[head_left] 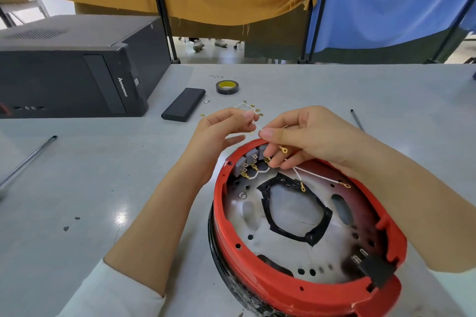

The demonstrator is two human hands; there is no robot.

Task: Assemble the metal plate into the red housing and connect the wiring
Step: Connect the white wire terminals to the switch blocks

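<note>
A black computer box (72, 69) sits far left on the counter (77, 175). The left hand (221, 126) pinches a thin white wire (257, 126). The right hand (304, 136) pinches it too, its fingers (273, 159) curled. Below, the red housing (296, 288) holds the metal plate (257, 226).

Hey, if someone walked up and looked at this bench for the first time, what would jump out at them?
The big red housing at the near right, with the metal plate seated inside and black tape round its middle opening. Just above its far rim, the left hand and right hand pinch a thin white wire between them. A black computer case lies at the far left of the table.
</note>
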